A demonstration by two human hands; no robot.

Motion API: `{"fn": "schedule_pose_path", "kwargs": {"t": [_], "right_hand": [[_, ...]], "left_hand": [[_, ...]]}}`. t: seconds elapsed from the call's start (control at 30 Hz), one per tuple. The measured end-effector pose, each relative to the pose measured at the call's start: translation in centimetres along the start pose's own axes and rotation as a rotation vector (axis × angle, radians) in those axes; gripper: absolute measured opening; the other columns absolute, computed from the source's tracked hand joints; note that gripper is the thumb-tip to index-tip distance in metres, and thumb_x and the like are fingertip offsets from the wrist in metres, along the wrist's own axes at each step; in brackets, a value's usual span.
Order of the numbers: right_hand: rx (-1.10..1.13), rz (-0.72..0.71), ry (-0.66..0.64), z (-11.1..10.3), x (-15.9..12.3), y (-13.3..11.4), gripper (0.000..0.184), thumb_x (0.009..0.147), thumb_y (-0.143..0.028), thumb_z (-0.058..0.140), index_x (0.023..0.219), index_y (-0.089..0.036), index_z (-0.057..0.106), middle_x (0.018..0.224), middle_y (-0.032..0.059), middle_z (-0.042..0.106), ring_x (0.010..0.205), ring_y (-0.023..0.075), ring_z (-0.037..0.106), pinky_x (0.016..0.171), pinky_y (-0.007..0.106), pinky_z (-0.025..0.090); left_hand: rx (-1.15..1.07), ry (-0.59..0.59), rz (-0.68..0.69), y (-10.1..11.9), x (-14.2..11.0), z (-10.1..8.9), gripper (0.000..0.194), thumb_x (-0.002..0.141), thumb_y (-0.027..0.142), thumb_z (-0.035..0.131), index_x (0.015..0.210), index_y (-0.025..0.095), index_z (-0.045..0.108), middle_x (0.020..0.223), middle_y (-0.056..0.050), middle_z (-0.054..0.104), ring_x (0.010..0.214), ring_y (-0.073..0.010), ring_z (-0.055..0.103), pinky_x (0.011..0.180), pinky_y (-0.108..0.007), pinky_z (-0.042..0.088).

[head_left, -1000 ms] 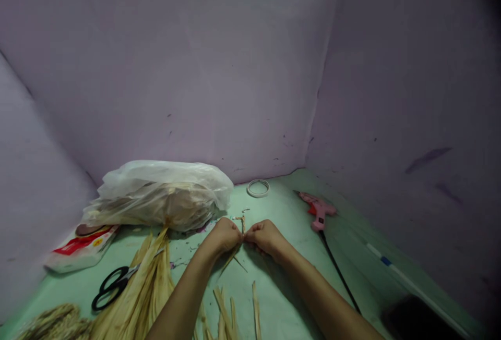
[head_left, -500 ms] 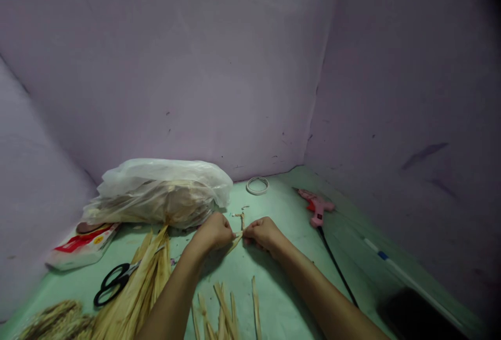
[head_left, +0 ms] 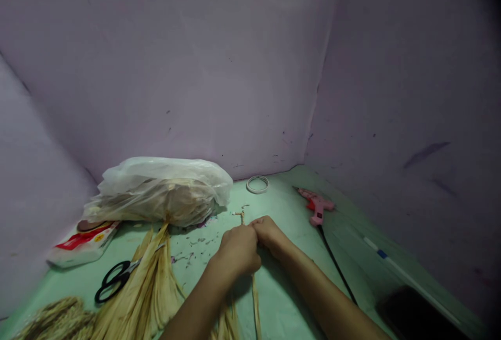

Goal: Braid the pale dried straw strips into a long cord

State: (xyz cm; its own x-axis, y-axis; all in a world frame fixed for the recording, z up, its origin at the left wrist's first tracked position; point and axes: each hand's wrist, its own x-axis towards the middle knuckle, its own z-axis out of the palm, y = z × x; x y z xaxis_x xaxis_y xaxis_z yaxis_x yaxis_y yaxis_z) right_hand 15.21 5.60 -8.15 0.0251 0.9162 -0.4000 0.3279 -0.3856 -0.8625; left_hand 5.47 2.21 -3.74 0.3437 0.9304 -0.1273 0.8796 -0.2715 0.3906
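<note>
A narrow braid of pale dried leaf strips [head_left: 242,218] stands out just beyond my hands, its upper end bent to the left on the table. My left hand [head_left: 239,250] is closed and lies across the strips, its back hiding most of them. Right beside it, my right hand [head_left: 267,233] is closed too, fingers pinched together and touching the left hand. What exactly lies between the fingertips is hidden. Below the hands, loose cut strips [head_left: 255,306] lie on the green table, partly covered by my left forearm.
To the left are a bundle of dried strips [head_left: 144,293], black-handled scissors [head_left: 113,281], a braided coil [head_left: 58,322], a red-and-white packet [head_left: 84,243] and a plastic bag [head_left: 160,191]. A white ring [head_left: 257,184] lies behind; a pink glue gun [head_left: 318,205] and dark phone-like object [head_left: 418,314] are right.
My left hand has moved right and towards me, crossing over the strips until it meets the right hand. The right hand has stayed nearly in place.
</note>
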Motion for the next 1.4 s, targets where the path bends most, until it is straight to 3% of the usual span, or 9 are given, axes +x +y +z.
{"fn": "schedule_pose_path", "kwargs": {"t": [0.13,0.23,0.33,0.5,0.6,0.73,0.93,1.23,1.4], "right_hand": [[0.025,-0.003,-0.079,-0.2,-0.5,-0.4,0.012,0.057,-0.009,0.045,0.049,-0.014,0.051,0.029,-0.0068,0.032,0.027,0.0045,0.023,0.031,0.02,0.016],[0.053,-0.018,-0.139,-0.6,-1.0,-0.8,0.011,0.06,-0.013,0.046,0.051,-0.014,0.052,0.031,-0.0069,0.036,0.025,0.0043,0.023,0.029,0.02,0.016],[0.089,-0.03,-0.18,-0.8,-1.1,-0.9,0.012,0.062,-0.015,0.047,0.051,-0.014,0.051,0.032,-0.0071,0.037,0.024,0.0038,0.024,0.028,0.019,0.016],[0.118,-0.037,-0.203,-0.9,-0.7,-0.4,0.011,0.062,-0.013,0.047,0.051,-0.014,0.051,0.031,-0.0074,0.038,0.024,0.0039,0.025,0.028,0.018,0.017],[0.119,-0.044,-0.213,-0.9,-0.6,-0.4,0.011,0.062,-0.013,0.047,0.052,-0.013,0.051,0.033,-0.0068,0.041,0.025,0.0035,0.026,0.028,0.018,0.018],[0.094,-0.035,-0.2,-1.0,-0.7,-0.6,0.01,0.061,-0.01,0.046,0.052,-0.014,0.052,0.036,-0.0062,0.043,0.027,0.0037,0.029,0.029,0.017,0.02],[-0.164,-0.077,-0.163,-1.2,-0.3,-0.1,0.008,0.059,-0.012,0.051,0.052,-0.014,0.053,0.034,-0.0051,0.043,0.029,0.0053,0.036,0.033,0.017,0.027],[-0.713,-0.362,0.132,-1.4,-1.6,-0.7,0.015,0.06,-0.02,0.055,0.068,-0.016,0.067,0.067,0.0094,0.065,0.062,0.0159,0.058,0.049,0.021,0.032],[-0.943,-0.326,0.269,-1.0,-3.6,-2.0,0.021,0.061,-0.018,0.053,0.076,-0.017,0.067,0.078,0.0134,0.066,0.074,0.0236,0.06,0.057,0.027,0.038]], "left_hand": [[-0.204,-0.186,-0.061,-1.3,0.6,-2.4,0.009,0.056,0.019,0.055,0.048,0.014,0.055,0.042,-0.001,0.045,0.041,-0.0122,0.045,0.044,-0.023,0.033],[-0.472,0.012,-0.337,-2.4,1.6,-3.5,0.015,0.063,0.017,0.047,0.072,0.012,0.059,0.037,0.003,0.042,0.032,-0.0105,0.04,0.037,-0.021,0.029],[-0.756,-0.007,-0.475,-2.6,2.4,-2.6,0.03,0.063,0.01,0.045,0.093,0.01,0.051,0.036,0.005,0.041,0.03,-0.0104,0.04,0.034,-0.019,0.029],[-1.003,-0.098,-0.47,-1.9,2.7,-0.5,0.034,0.06,0.003,0.041,0.093,0.011,0.044,0.044,0.004,0.047,0.032,-0.0085,0.043,0.033,-0.016,0.03],[-1.03,-0.156,-0.465,-1.9,2.7,-0.4,0.028,0.064,0.006,0.041,0.091,0.014,0.041,0.045,0.004,0.049,0.032,-0.0083,0.043,0.032,-0.016,0.031],[-0.997,-0.26,-0.408,-2.3,2.8,-0.3,0.005,0.069,0.012,0.041,0.066,0.013,0.045,0.04,0.003,0.045,0.03,-0.0073,0.041,0.032,-0.017,0.032],[-0.792,-0.163,-0.434,-2.5,3.1,0.3,0.014,0.061,0.008,0.043,0.048,0.013,0.043,0.03,0.003,0.039,0.025,-0.0072,0.034,0.031,-0.02,0.028],[-0.702,-0.131,-0.394,-2.7,3.3,0.8,0.017,0.054,0.015,0.049,0.044,0.017,0.037,0.027,0.007,0.029,0.023,-0.0049,0.022,0.029,-0.02,0.013],[-0.801,-0.096,-0.415,-2.5,3.5,1.2,0.018,0.054,0.012,0.047,0.041,0.017,0.034,0.025,0.007,0.027,0.022,-0.0046,0.021,0.029,-0.019,0.009]]}}
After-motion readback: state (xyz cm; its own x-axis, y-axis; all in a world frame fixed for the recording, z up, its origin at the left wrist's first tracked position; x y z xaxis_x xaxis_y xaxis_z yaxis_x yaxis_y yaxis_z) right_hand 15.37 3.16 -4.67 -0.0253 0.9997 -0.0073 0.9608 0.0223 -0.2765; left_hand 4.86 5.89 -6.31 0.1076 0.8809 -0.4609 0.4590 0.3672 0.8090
